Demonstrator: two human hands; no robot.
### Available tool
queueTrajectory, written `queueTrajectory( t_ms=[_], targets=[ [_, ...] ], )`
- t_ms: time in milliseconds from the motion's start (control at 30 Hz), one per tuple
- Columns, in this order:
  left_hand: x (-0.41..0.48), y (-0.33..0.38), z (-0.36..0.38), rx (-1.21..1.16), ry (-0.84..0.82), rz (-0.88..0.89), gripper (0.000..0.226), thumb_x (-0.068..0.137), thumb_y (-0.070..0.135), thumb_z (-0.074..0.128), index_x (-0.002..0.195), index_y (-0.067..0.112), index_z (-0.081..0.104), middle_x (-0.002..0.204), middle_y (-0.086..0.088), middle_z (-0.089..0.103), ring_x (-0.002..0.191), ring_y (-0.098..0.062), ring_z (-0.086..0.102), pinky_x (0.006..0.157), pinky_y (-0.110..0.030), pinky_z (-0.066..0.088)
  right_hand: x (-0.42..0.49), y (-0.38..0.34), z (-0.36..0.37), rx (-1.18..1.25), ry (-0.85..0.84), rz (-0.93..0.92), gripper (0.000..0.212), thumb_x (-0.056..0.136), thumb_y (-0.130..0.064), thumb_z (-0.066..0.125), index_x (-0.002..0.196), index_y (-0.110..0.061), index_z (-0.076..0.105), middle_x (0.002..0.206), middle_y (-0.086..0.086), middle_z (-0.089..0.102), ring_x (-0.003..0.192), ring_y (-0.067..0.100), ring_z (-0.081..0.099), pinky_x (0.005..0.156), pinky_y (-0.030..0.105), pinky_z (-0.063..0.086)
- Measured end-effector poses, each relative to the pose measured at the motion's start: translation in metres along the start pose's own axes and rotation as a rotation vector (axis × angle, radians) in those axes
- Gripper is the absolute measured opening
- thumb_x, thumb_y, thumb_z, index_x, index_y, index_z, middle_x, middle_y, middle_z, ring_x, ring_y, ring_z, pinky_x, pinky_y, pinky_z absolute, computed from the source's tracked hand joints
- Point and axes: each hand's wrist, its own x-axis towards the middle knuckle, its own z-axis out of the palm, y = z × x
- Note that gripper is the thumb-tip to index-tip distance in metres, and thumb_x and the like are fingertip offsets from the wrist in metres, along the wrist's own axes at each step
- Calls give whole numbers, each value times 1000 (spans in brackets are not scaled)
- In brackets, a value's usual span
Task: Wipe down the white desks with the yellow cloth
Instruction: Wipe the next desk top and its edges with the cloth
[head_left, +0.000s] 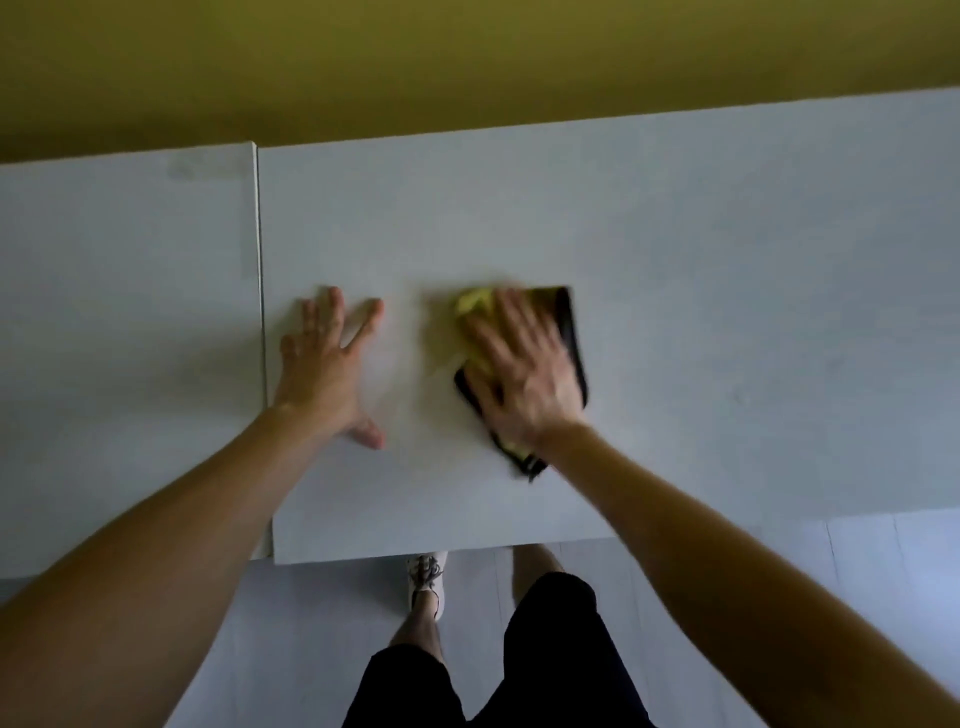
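Observation:
Two white desks stand side by side: one on the left (130, 312) and a wider one on the right (727, 286), with a narrow seam between them. The yellow cloth (475, 306), edged in black, lies flat on the right desk. My right hand (524, 369) presses down on it with straight fingers and looks blurred from motion. My left hand (327, 358) rests flat on the right desk just beside the seam, fingers spread, holding nothing.
A yellow-olive wall (467, 62) runs behind the desks' far edge. Below the near edge I see pale floor (779, 571), my legs in dark shorts and a white shoe (426, 577).

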Motion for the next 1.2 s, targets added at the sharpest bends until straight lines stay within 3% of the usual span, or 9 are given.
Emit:
queueTrajectory(
  t_ms=[167,333,433,567,700,800,900,1000,1200],
  targets=[
    [2,1,3,13,5,-7,190,32,68,105,167,42,-25,175,-10,-37,164,-47,-21,129,-73,19,-2,6,-2,-35,-115,-339,62,110,-54,53,163,-23,50,175,16,33,166,35,23,133,60,20],
    [1,2,4,9,24,-5,191,37,63,107,161,44,-37,174,-9,-39,165,-43,-24,130,-72,19,79,137,-57,-189,102,173,65,108,-58,44,163,-24,48,175,15,34,164,37,26,132,63,17],
    [-1,1,4,52,42,-8,191,36,67,105,163,42,-36,175,-12,-36,165,-44,-20,130,-69,22,83,91,-36,-148,137,286,71,104,-61,53,163,-22,46,176,18,30,165,38,22,133,59,14],
    [-3,2,0,93,18,-20,179,42,73,101,171,36,-17,173,-12,-41,166,-43,-22,132,-63,22,50,-29,14,28,-118,-215,72,105,-57,61,165,-21,46,176,18,30,166,36,20,132,59,18],
    [-4,6,-7,89,-4,-9,175,45,74,100,171,37,-15,173,-12,-40,165,-43,-22,132,-64,23,65,4,7,30,-82,-383,64,108,-53,60,161,-18,52,173,14,38,164,33,29,131,58,26],
    [-2,7,-22,5,32,13,166,45,77,99,172,41,-2,179,-12,-10,166,-43,4,125,-61,36,84,86,-23,-1,83,-114,58,107,-54,59,154,-20,62,169,14,45,161,36,35,127,62,29],
    [18,-1,-45,-52,145,33,150,46,77,98,169,40,22,171,-10,20,155,-40,30,121,-56,39,98,139,-49,-136,199,356,68,107,-63,46,162,-24,49,176,11,32,165,33,25,132,59,20],
    [51,-4,-65,-27,127,-1,170,47,75,99,172,37,-10,179,-10,-19,168,-43,-6,130,-69,20,114,101,-34,-171,272,614,71,107,-63,42,166,-22,43,176,14,31,166,32,23,132,59,17],
    [79,4,-71,69,-7,-1,178,49,73,100,168,35,-26,171,-14,-42,164,-46,-23,125,-78,22,169,-20,20,-76,-4,-18,64,112,-60,42,166,-27,44,177,10,29,167,30,19,135,55,13]
  ],
)
